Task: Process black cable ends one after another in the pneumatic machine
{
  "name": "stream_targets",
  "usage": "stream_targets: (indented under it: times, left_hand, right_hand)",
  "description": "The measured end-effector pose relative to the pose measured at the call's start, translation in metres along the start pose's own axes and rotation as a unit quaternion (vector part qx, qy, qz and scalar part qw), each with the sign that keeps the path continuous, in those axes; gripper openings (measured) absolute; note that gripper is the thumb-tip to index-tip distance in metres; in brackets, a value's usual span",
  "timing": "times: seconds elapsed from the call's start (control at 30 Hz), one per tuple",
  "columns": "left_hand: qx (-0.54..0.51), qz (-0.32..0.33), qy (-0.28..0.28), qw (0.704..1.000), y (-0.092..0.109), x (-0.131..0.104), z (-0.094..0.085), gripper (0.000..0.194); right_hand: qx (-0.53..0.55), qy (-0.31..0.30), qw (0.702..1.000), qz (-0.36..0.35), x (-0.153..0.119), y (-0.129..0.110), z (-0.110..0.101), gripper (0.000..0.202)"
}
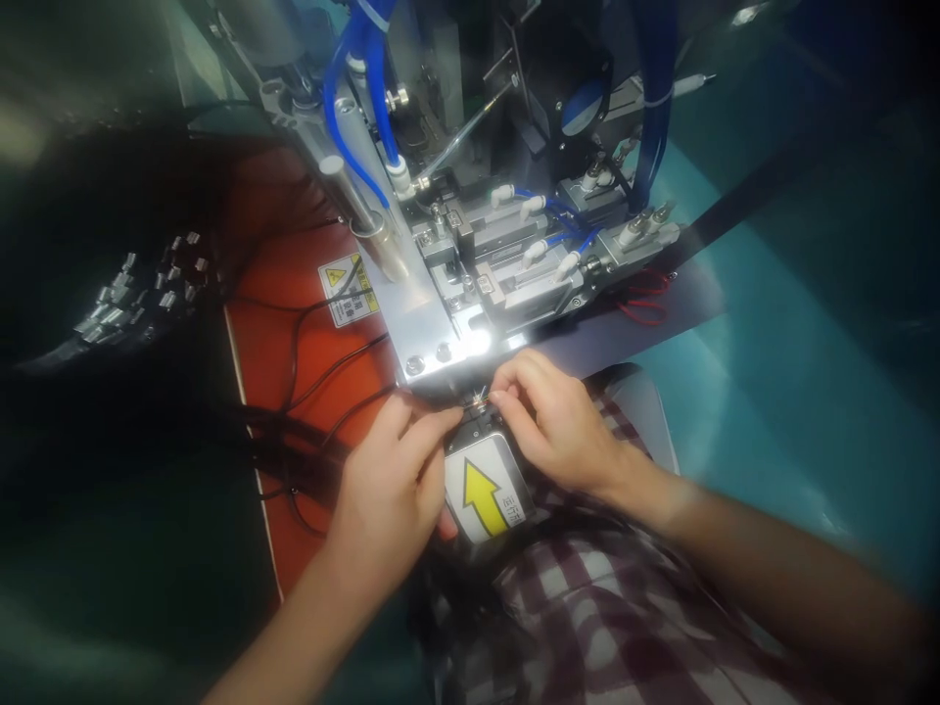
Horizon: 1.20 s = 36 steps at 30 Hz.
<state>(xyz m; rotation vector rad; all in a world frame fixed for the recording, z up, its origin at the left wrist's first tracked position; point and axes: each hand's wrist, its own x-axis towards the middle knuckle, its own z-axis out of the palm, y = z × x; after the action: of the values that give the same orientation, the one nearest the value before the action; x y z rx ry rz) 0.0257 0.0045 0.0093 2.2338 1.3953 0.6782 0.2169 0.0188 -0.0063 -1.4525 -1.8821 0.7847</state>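
Observation:
At the front of a metal bench machine (pixel 433 333), both hands meet over a small shiny fixture (pixel 481 416). My right hand (pixel 554 421) is closed in a pinch, its thumb and index fingertip right at the fixture. From the other side, my left hand (pixel 397 470) reaches in with bent fingers, its index fingertip touching the same spot. Something thin and orange-tinted shows between the fingertips, too small and glare-lit to name. Just below the fixture lies a white plate with a yellow arrow (pixel 481 494). The left thumb is partly hidden.
Blue air hoses (pixel 378 88) and slim pneumatic cylinders (pixel 529 274) fill the machine's upper side. Black cables (pixel 294 352) cross the orange-red base (pixel 264 255), near a yellow warning label (pixel 349 291). Small silvery metal pieces (pixel 121 299) lie heaped at left.

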Motion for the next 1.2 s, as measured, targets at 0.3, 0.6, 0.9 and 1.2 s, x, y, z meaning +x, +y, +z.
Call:
stream_targets:
  times: [0.3, 0.6, 0.9, 1.2]
  left_hand:
    - [-0.005, -0.005, -0.003, 1.0, -0.001, -0.001, 0.0, 0.031]
    - [-0.013, -0.008, -0.003, 1.0, -0.001, -0.002, 0.001, 0.032]
    - [-0.013, 0.0, 0.0, 1.0, 0.0, 0.0, 0.0, 0.031]
    - [-0.011, 0.011, 0.009, 1.0, 0.0, -0.001, 0.002, 0.03]
  right_hand:
    - [0.13, 0.015, 0.987, 0.094, 0.0, -0.002, 0.009, 0.012]
    - [0.215, -0.013, 0.963, 0.163, 0.0, 0.003, 0.013, 0.012]
    - [0.083, 0.064, 0.994, 0.031, -0.005, 0.001, 0.003, 0.013]
    - [-0.037, 0.064, 0.992, -0.103, -0.004, 0.004, 0.001, 0.018]
